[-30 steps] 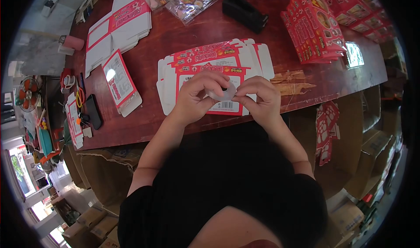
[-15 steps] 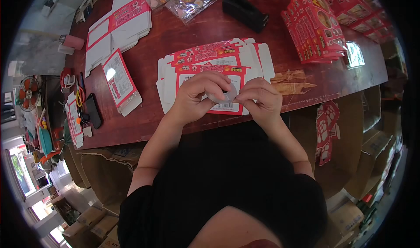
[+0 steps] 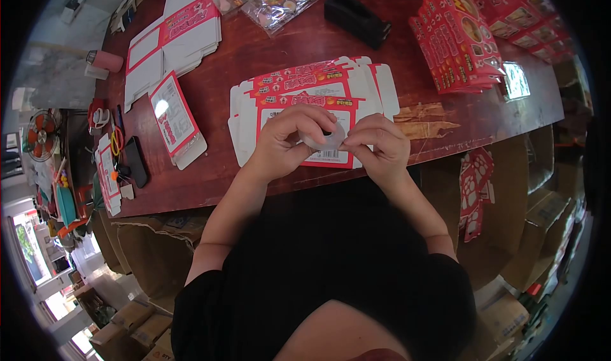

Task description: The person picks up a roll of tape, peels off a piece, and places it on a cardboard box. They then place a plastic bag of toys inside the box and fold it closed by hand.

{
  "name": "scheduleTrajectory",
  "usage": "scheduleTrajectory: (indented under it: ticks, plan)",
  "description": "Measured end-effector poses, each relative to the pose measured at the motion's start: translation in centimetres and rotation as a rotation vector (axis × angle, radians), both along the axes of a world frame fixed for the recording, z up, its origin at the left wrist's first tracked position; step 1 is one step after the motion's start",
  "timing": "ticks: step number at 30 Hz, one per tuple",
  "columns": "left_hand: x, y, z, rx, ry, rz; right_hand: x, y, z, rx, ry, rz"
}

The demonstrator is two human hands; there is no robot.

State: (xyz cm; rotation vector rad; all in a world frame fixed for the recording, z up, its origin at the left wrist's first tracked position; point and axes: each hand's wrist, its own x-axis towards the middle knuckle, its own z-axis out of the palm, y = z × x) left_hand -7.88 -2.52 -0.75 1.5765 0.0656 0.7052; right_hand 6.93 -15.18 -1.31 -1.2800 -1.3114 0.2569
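My left hand (image 3: 284, 138) is closed around a small roll of clear tape (image 3: 333, 139), its fingers curled over the top and the thumb below. My right hand (image 3: 383, 143) pinches at the right edge of the roll, thumb against fingertips; whether a loose end of tape is between them is too small to see. Right beneath both hands lies a stack of flattened red and white printed boxes (image 3: 266, 116), the top one showing a barcode. Farther back on the table is a black tape dispenser (image 3: 356, 19).
On the dark red table (image 3: 267, 52), more flattened boxes (image 3: 143, 75) lie at left, near a single box (image 3: 173, 120) and a black phone (image 3: 135, 162). Filled red packages (image 3: 455, 40) stand at right. Clear bags (image 3: 280, 5) lie at the back. Cardboard cartons (image 3: 496, 215) flank the table's front edge.
Almost nothing differs. The tape roll has turned or tilted slightly between my fingers, while both hands stay in nearly the same place.
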Motion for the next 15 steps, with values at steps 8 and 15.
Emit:
scheduleTrajectory:
  ticks: [8,15]
  plan:
    - [-0.1,0.2,-0.7,-0.089,0.004,-0.077,-0.2,0.1,0.1,0.023,0.038,-0.006]
    - [0.6,-1.0,-1.8,-0.686,-0.158,-0.202,-0.3,0.6,0.4,-0.01,0.091,0.001]
